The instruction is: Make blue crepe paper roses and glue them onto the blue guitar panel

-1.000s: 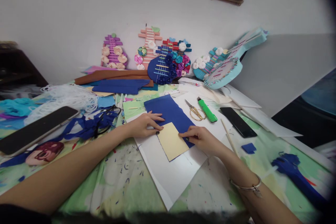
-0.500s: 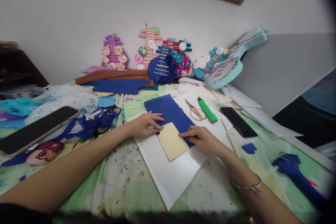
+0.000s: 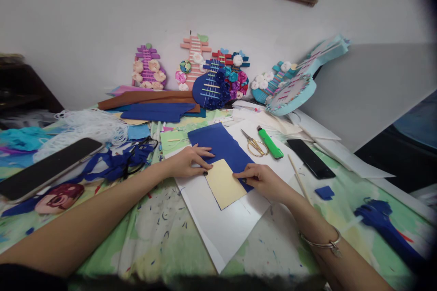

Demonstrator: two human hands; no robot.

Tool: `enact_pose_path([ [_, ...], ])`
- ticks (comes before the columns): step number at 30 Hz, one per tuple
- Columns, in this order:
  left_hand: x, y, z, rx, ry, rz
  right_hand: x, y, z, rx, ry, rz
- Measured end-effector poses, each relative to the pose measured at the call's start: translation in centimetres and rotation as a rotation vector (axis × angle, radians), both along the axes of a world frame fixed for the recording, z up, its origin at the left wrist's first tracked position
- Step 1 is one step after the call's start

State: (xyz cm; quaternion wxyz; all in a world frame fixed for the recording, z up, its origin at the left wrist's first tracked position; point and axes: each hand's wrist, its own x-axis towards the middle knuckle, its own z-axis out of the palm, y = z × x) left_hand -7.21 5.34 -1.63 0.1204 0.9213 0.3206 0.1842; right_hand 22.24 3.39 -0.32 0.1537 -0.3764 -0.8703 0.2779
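A small cream card (image 3: 226,188) lies at a slant over the lower part of a dark blue sheet (image 3: 218,138), which rests on white paper (image 3: 221,236). My left hand (image 3: 187,162) is at the card's upper left corner, with two fingers spread over the blue sheet and the index finger and thumb at the corner. On the opposite side, my right hand (image 3: 261,181) has its index fingertip on the card's right edge, while the other fingers curl in by the blue sheet. Gold-handled scissors (image 3: 256,146) and a green utility knife (image 3: 270,142) lie beyond the hands.
At right lie a black phone (image 3: 310,158), a thin wooden stick (image 3: 298,178), a blue scrap (image 3: 324,193) and a blue-wrapped tool (image 3: 378,218). Another phone (image 3: 51,168), white cord (image 3: 85,129) and blue strips (image 3: 119,161) cover the left. Decorated instrument-shaped crafts (image 3: 210,86) lean on the wall.
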Motion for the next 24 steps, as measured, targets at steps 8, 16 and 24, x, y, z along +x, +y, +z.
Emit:
enact_pose_path([
  [8, 0.0, -0.1, 0.1, 0.009, -0.006, -0.002, 0.0, 0.1, -0.2, -0.006, 0.008, 0.0],
  [16, 2.3, -2.2, 0.6, 0.16, 0.013, -0.019, -0.2, -0.1, 0.0, -0.012, 0.022, -0.011],
  [24, 4.2, -3.2, 0.5, 0.218, 0.048, -0.106, -0.1, 0.1, 0.5, 0.037, 0.108, -0.067],
])
